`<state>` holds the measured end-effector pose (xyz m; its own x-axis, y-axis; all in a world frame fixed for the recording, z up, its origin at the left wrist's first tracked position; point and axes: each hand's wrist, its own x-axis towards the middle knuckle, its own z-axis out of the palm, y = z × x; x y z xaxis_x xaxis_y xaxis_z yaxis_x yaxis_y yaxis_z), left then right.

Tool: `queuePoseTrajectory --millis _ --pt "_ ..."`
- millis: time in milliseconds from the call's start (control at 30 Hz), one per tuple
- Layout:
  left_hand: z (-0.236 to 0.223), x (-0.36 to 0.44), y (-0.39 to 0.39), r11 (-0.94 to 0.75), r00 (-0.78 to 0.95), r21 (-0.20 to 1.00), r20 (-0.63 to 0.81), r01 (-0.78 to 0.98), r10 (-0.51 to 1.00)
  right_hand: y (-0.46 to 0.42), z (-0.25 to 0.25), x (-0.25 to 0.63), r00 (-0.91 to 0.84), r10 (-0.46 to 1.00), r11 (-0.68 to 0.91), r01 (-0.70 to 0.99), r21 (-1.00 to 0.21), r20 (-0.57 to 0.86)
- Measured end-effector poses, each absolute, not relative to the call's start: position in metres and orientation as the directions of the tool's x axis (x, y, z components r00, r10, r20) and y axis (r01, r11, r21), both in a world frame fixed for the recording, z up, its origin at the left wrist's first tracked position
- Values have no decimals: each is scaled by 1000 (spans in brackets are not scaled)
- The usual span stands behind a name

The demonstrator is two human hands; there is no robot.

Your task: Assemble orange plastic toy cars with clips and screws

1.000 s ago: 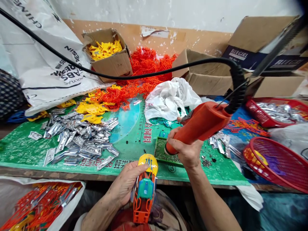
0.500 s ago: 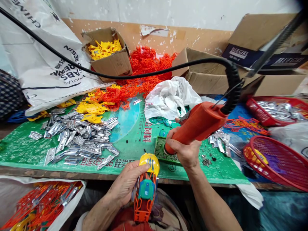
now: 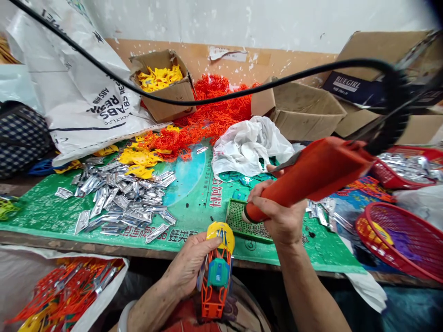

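My left hand [image 3: 188, 263] is closed on a toy car body [image 3: 218, 272] with a yellow front, a teal middle piece and an orange frame, held near the table's front edge. In my right hand [image 3: 284, 216] is an orange-red electric screwdriver [image 3: 308, 177], gripped low on its body and tilted, with a black cable running from its upper end. Its lower end is over a green perforated tray [image 3: 233, 216]; the bit itself I cannot make out. Dark small screws lie near the tray.
Silver plated parts [image 3: 121, 198] are heaped at left, with yellow parts [image 3: 140, 157] and orange frames [image 3: 221, 110] behind. A white plastic bag [image 3: 249, 143] lies mid-table. Red baskets [image 3: 411, 235] stand at right. An open sack [image 3: 121, 272] of assembled pieces is at lower left.
My right hand has tilted the electric screwdriver further to the right, its lower end staying by the tray. The view has shifted slightly; the left hand keeps its hold on the toy car body.
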<state>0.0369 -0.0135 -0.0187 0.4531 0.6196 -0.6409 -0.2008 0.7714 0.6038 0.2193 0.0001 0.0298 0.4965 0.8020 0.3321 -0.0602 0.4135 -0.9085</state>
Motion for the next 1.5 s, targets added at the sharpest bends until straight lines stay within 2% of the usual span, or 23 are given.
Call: queuePoseTrajectory --millis 300,667,1033,1500 --pt "-20 40 -18 776 483 572 -618 -265 620 -17 63 199 400 860 439 -264 -859 317" --pt "-22 40 -19 766 470 586 -614 -265 633 -15 50 192 398 870 402 -231 -886 291" --pt "-22 39 -18 765 478 578 -607 -283 635 -15 46 191 398 878 396 -286 -872 268" --pt "-25 41 -24 734 471 636 -584 -240 661 -20 54 194 334 900 406 -402 -821 281"
